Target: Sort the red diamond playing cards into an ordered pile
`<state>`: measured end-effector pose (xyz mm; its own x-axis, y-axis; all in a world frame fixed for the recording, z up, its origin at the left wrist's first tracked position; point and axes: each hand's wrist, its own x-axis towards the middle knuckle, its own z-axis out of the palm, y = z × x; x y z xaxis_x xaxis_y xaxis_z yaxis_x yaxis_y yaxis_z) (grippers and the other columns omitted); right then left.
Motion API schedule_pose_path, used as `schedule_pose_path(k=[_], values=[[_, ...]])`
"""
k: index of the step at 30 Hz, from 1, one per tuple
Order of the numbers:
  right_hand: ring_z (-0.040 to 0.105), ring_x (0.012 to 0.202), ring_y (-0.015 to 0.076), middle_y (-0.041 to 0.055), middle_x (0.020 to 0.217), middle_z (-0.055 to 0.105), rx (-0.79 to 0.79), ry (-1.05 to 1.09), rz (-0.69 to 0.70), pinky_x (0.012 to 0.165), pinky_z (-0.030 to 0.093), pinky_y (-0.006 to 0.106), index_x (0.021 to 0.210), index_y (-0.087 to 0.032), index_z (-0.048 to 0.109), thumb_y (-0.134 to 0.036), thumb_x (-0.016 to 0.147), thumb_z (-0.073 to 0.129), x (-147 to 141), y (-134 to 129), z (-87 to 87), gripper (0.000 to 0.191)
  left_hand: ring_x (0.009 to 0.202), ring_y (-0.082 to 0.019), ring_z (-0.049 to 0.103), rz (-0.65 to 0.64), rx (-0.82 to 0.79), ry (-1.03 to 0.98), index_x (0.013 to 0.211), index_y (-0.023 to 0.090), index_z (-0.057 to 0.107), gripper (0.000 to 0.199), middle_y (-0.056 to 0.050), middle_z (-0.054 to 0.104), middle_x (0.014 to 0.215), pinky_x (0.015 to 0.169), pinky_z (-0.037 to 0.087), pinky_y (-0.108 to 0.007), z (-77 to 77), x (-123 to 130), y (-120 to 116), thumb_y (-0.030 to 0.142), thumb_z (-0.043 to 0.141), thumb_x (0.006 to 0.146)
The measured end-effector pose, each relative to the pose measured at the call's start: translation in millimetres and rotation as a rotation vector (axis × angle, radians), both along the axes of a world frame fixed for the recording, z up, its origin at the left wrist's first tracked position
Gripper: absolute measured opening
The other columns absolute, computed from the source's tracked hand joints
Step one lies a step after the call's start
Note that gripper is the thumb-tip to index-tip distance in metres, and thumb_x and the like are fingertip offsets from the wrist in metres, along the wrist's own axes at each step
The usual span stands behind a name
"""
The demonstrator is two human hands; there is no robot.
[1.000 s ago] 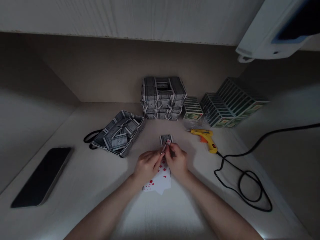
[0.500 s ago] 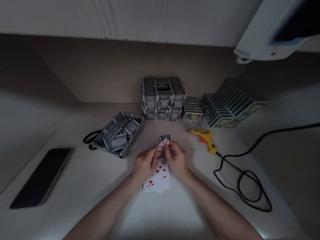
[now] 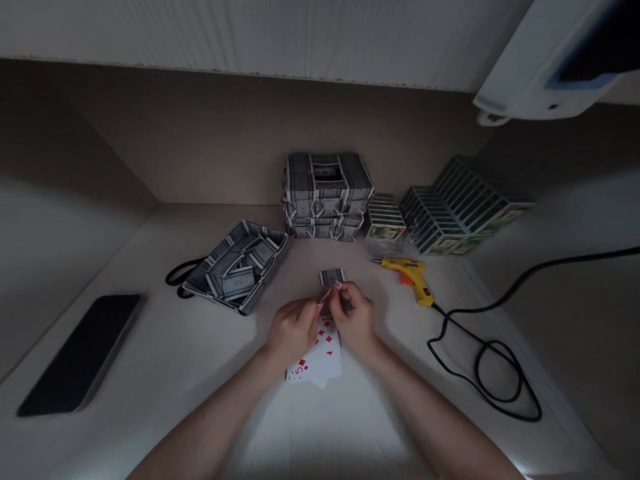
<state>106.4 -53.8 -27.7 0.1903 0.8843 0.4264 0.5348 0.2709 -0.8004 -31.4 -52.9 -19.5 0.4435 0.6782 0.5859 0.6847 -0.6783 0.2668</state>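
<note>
Between both hands is a playing card [image 3: 329, 293], tilted so that mostly its edge and a red corner mark show. My left hand [image 3: 294, 328] pinches its left end, and my right hand [image 3: 354, 315] grips the right end with thumb and fingers. Below the hands, face-up playing cards [image 3: 320, 363] with red diamonds lie loosely stacked on the table, partly covered by my left hand. Just beyond the fingertips a patterned card piece [image 3: 332, 276] lies back side up.
Left stands a tray made of cards [image 3: 245, 303] holding loose pieces, with black-handled scissors [image 3: 183, 275] beside it and a phone [image 3: 83, 353]. Behind is a card-built box [image 3: 327, 193]. Right are card packs [image 3: 445, 220] and a yellow glue gun [image 3: 413, 275] with a looping black cord [image 3: 480, 360].
The card in my hands has turned from showing its red face to nearly edge-on. My left hand has rolled slightly over it. Other things stay where they were.
</note>
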Motion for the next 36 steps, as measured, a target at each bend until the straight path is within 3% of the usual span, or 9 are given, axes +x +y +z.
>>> schedule_pose_path(k=[4,9,15,24,31,36], values=[[0.064,0.066,0.0139,0.0054,0.080,0.069,0.006,0.067,0.075,0.061,0.050,0.023,0.100,-0.018,0.057,-0.023,0.080,0.046,3.2,2.8,-1.4,0.024,0.055,-0.014,0.058,0.038,-0.007,-0.014,0.083,0.015,0.052,0.010,-0.003,0.062,0.062,0.053,0.044,-0.025,-0.9,-1.2,1.6,0.015,0.042,0.083],[0.064,0.067,0.0138,0.0062,0.084,0.069,0.023,0.032,0.084,0.062,0.051,0.023,0.100,-0.017,0.061,-0.024,0.082,0.044,4.1,2.4,-5.5,0.026,0.051,-0.014,0.057,0.032,0.019,0.004,0.087,0.015,0.052,0.010,-0.001,0.061,0.058,0.050,0.042,-0.025,1.3,0.2,-0.7,0.015,0.044,0.082],[0.058,0.049,0.0109,0.0067,0.068,0.069,0.077,-0.170,-0.062,0.051,0.046,0.021,0.094,-0.014,0.066,-0.026,0.082,0.044,1.9,-3.1,-7.2,0.028,0.057,-0.014,0.059,-0.087,0.026,0.043,0.089,0.015,0.051,0.014,-0.003,0.062,0.063,0.054,0.046,-0.027,2.4,3.6,-4.4,0.010,0.041,0.080],[0.055,0.048,0.0112,0.0059,0.062,0.066,0.089,-0.192,-0.091,0.051,0.045,0.022,0.092,-0.015,0.068,-0.027,0.084,0.043,1.0,-5.0,-4.2,0.028,0.061,-0.014,0.060,-0.102,0.001,0.038,0.092,0.015,0.050,0.019,-0.004,0.064,0.069,0.059,0.048,-0.028,4.3,3.2,-5.1,0.008,0.039,0.079],[0.055,0.050,0.0108,0.0042,0.063,0.065,0.037,-0.050,-0.093,0.052,0.045,0.021,0.086,-0.014,0.067,-0.029,0.083,0.045,1.7,-3.0,-0.7,0.027,0.049,-0.011,0.055,-0.015,-0.064,-0.026,0.076,0.016,0.052,0.013,0.000,0.058,0.054,0.048,0.040,-0.022,0.5,5.8,-6.6,0.016,0.041,0.083],[0.058,0.054,0.0121,0.0029,0.065,0.066,-0.031,0.077,0.036,0.051,0.046,0.020,0.086,-0.014,0.063,-0.030,0.082,0.045,3.1,2.1,2.5,0.024,0.040,-0.007,0.046,0.120,-0.229,-0.197,0.066,0.017,0.049,0.021,0.003,0.052,0.048,0.042,0.031,-0.018,-2.5,3.3,-1.1,0.022,0.041,0.084]])
